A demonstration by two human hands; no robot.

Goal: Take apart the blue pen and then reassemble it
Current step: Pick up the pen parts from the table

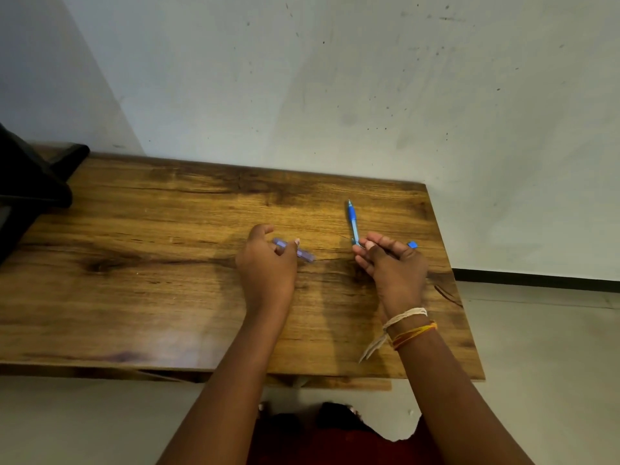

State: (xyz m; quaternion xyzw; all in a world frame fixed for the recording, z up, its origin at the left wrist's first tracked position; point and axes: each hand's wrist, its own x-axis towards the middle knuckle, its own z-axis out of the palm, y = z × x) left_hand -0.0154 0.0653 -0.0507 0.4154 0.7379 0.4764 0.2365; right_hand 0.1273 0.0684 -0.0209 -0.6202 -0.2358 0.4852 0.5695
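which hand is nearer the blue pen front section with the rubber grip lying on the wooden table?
Right. The right hand touches the blue pen front section at its near end; the left hand sits apart to its left, holding a purple barrel piece.

No text, label, brand or number can be read anywhere — not on the blue pen [352, 223], nor on the worktop [134, 263]

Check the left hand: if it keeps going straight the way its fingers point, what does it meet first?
The left hand points away from the person. It already touches the purple pen piece; past that, only bare table, then likely the wall. Depth is uncertain.
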